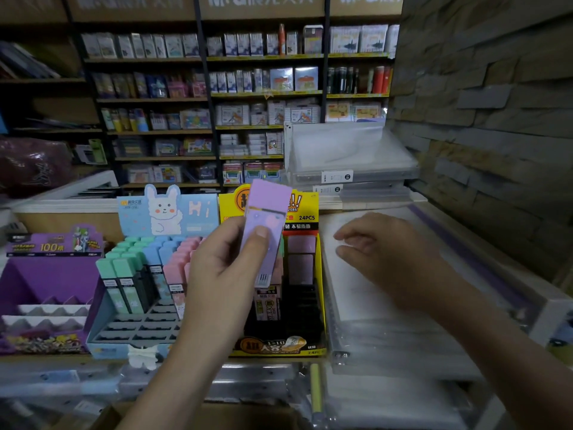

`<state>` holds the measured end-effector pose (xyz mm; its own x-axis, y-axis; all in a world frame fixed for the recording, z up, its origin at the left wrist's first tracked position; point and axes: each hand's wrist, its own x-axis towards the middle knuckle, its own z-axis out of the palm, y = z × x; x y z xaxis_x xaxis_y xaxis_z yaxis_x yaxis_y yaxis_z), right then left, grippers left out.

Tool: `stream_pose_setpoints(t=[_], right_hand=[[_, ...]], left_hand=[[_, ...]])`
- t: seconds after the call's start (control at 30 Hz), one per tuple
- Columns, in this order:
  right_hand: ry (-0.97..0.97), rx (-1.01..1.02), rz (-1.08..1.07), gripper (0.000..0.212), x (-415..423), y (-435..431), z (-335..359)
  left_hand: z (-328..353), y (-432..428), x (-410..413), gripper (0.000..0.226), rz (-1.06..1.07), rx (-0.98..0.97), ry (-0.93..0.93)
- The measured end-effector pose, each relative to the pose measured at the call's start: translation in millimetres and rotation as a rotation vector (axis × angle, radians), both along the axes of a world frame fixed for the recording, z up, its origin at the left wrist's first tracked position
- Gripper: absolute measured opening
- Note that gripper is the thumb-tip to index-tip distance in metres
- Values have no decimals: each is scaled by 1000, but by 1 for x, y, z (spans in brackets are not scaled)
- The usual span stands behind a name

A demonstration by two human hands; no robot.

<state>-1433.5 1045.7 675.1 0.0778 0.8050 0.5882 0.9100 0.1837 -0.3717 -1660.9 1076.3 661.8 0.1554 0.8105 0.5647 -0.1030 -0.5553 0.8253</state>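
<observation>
Case: a long, thin purple case [266, 225] is up in the air, in front of the yellow box [310, 201].
Long way: it stands almost straight up, and its top leans a little to the right.
Left hand: the left hand [223, 268] holds the case by its lower half.
Fingers: the thumb presses on the front of the case and the other fingers [201, 256] curl behind it, so they pinch it.
Right hand: the right hand [384, 256] is loose and a bit spread. It holds nothing and hovers over the clear folders [387, 321], to the right of the case and not touching it.
Nearer hand: the left one, since it has the case already.
Yellow box: it sits just under and behind the case. A few cases stand in it, and dark empty slots show near its front.
Which way: the slots are below the case's bottom end, a little to the right.
My guess: the case goes with this box, so the left hand only needs to move it straight down, bottom end first.
Blue box: a blue box [198, 209] with a bunny stands just left, holding green, blue and pink cases.
Purple box: a purple box [49, 280] is further left.
Shelves: full shelves [248, 94] stand far behind.
</observation>
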Motion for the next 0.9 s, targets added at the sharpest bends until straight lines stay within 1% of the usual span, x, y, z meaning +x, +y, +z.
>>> stream_pose_setpoints(t=[0.17,0.27,0.37,0.47,0.6,0.67,0.7,0.83,0.9], right_hand=[[47,-37,-47,18,25,-27,-10],[37,-59,-77,17,34,-38,-17],[-28,-66,-30,6,32,-44,-28],[-67,-17,-18,6,28,-45,-37],[-92,-1,-21,14,28,-46,-44],[-102,0,-21,12,29,-46,-47],[-104,3,-22,10,29,-47,-49],[-121,24,-29,2,30,-45,-51],[-128,42,-32,5,30,-45,-53]], left_hand=[[27,16,17,21,-65,-10,67],[38,32,29,12,-89,-25,112],[46,47,38,19,-154,-73,168],[49,59,43,27,-183,-96,214],[47,71,45,37,-207,-29,340],[45,74,45,45,-208,18,405],[44,75,45,45,-203,48,429],[36,79,44,30,-150,162,500],[31,84,42,26,-134,199,531]])
